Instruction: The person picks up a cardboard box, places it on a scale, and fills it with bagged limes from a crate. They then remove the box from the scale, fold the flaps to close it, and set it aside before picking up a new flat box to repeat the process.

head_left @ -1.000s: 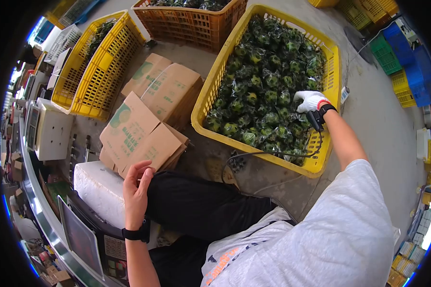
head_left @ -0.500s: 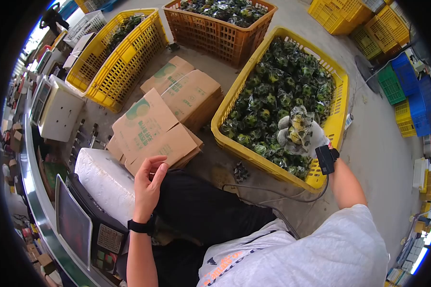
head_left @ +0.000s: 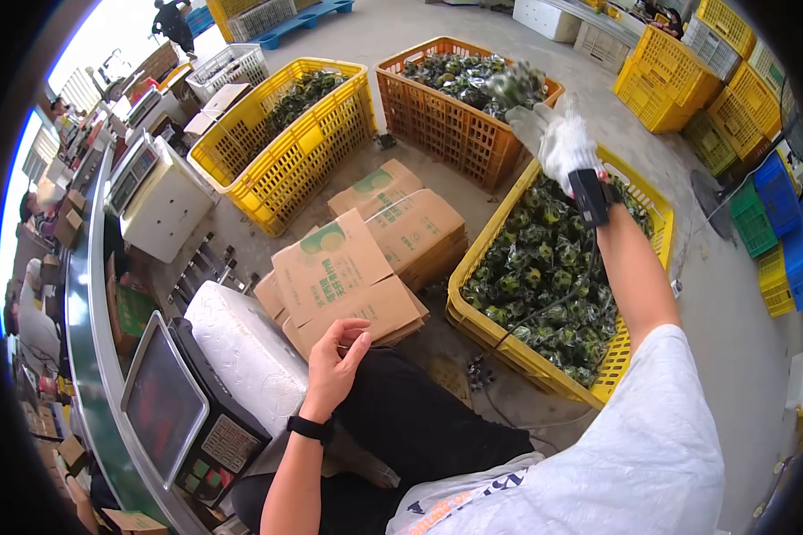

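Observation:
My right hand [head_left: 566, 143], in a white glove, reaches over the far end of the yellow crate [head_left: 473, 308] of wrapped dark green produce [head_left: 544, 259]. Its thumb and blurred fingers are apart. Just beyond the fingertips, a blurred clump of wrapped produce [head_left: 516, 86] is in the air over the right end of the orange crate [head_left: 446, 120]; any contact with the fingers is too smeared to make out. My bare left hand [head_left: 337, 361] is empty, its fingers loosely bent and apart, near the flattened cardboard boxes [head_left: 335, 267].
A second yellow crate [head_left: 299, 138] stands left of the orange one. By my left arm are a white foam box [head_left: 241, 348] and a scale [head_left: 165, 392]. Stacked crates [head_left: 669, 76] stand at the far right. A person in dark clothes [head_left: 174, 25] is at the far left.
My right hand has moved forward from the yellow crate toward the orange crate, and the clump it held is now at its fingertips or beyond. The view has shifted; my left hand keeps its pose.

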`<state>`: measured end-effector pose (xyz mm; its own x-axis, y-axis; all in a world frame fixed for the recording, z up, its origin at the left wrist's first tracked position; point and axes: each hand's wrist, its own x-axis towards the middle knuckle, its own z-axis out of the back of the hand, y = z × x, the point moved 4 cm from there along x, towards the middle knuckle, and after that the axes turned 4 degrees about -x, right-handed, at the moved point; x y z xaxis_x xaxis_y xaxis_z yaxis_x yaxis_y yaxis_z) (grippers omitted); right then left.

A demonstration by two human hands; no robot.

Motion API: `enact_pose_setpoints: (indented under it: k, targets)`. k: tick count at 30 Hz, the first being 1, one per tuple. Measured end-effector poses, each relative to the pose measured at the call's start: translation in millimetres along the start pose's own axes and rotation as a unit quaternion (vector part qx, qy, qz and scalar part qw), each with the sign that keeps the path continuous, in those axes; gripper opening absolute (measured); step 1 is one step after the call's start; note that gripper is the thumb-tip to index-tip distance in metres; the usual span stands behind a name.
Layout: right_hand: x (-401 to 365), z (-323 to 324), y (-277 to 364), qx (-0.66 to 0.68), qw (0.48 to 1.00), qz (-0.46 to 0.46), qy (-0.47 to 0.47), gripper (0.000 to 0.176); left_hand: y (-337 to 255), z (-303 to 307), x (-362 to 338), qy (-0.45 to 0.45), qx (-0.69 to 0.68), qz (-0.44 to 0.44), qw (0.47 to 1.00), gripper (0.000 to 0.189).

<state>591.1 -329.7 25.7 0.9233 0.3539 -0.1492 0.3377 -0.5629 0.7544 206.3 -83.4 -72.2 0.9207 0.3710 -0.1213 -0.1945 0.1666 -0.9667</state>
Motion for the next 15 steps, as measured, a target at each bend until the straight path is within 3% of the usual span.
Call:
enact_pose_setpoints:
  k: [1,3,5,7,8,9,10,12,15]
  targets:
    - [7.1,-1.4,-6.0,0.004,1.000,0.002,0.007,0.072,1.8,2.7,1.0,-0.004,-0.011,0.004,1.000,0.025]
    - [29.6,9.3,-25.8,-0.194,0.979,0.036,-0.045,0.070,6.2,9.0,1.2,-0.012,-0.038,0.012,0.999,0.026]
    - [-8.4,7.2,-68.1,-0.254,0.964,-0.059,0.049,0.070,1.8,17.5,6.9,-0.010,-0.085,0.089,0.992,0.036]
    - [-49.0,3.4,-109.7,-0.392,0.905,-0.119,0.116,0.059,15.9,30.9,24.7,-0.042,-0.063,0.094,0.993,0.042]
    - [-67.6,3.0,-127.7,-0.467,0.858,-0.102,0.187,0.063,32.5,39.8,32.7,-0.069,-0.040,0.108,0.991,0.047]
    - [-79.6,-5.1,-137.3,-0.669,0.704,0.027,0.237,0.071,55.8,48.6,45.0,-0.071,0.005,0.142,0.987,0.066]
    - [-88.7,-8.4,-152.7,-0.768,0.590,0.072,0.238,0.074,77.8,48.7,54.9,-0.074,0.004,0.142,0.987,0.066]
    - [-100.5,-32.4,-166.9,-0.831,0.511,0.103,0.194,0.073,84.4,54.3,71.1,-0.108,0.292,0.163,0.936,0.080]
    - [-103.4,-65.6,-191.9,-0.885,0.376,-0.077,0.262,0.065,74.9,34.2,85.7,-0.027,0.369,0.201,0.907,0.087]
